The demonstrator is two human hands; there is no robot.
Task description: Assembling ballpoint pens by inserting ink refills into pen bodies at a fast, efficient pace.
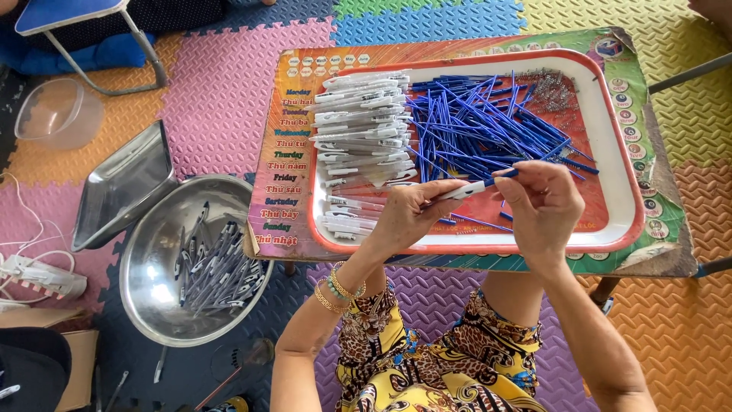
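Step in hand, by judgement: pen assembly. The left hand grips a white pen barrel by its rear end, fingers closed round it. The right hand pinches a blue refill at the barrel's front end, thumb and forefinger narrow. Refill and barrel are touching and in line, held above the near part of the tray.

The next move appears to call for a straight push along the barrel axis, with the barrel held steady; the refill is thin and would likely bend if pushed at an angle.

Materials: the tray is white plastic with a red rim and rests on a small counter with a printed top. On it lie a stack of white barrels, smooth and rigid; a loose heap of blue refills, slender; and small metal springs at the far corner. To the left on the foam floor mat stands a steel bowl, shiny, holding grey-white pens.
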